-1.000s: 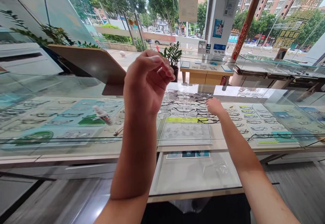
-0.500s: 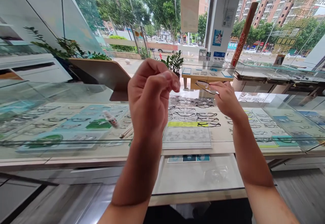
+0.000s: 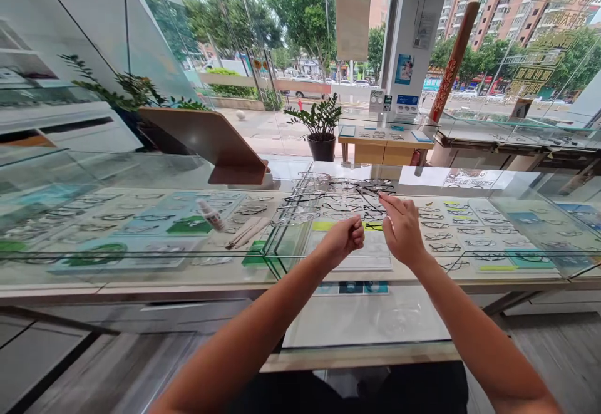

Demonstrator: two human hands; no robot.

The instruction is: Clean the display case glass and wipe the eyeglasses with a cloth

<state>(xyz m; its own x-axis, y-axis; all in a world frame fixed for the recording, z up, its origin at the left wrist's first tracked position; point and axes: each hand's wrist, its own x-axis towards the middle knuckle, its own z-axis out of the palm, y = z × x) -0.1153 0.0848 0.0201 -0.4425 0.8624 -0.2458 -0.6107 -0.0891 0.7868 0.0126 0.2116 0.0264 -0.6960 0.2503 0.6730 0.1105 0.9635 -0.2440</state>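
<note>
My right hand (image 3: 402, 225) is over the glass counter, thumb and fingers closed on a dark-rimmed pair of eyeglasses (image 3: 370, 200). The glasses are low over the rows of frames, and part of them is behind the fingers. To its left, my left hand (image 3: 345, 238) is curled closed above the near edge of the display; whether anything is inside its fingers is hidden. Several eyeglass frames (image 3: 345, 206) lie in rows just beyond both hands.
A white spray bottle (image 3: 210, 215) and a beige cloth strip (image 3: 248, 231) are to the left. Behind them leans a brown-backed mirror or board (image 3: 201, 141). A potted plant (image 3: 322, 129) stands past the counter. Below the hands is a glass-topped drawer or shelf (image 3: 357, 326).
My left hand has dropped from close before the camera to the counter, still curled. My right hand has brought the eyeglasses down and slightly left, onto or near the rows.
</note>
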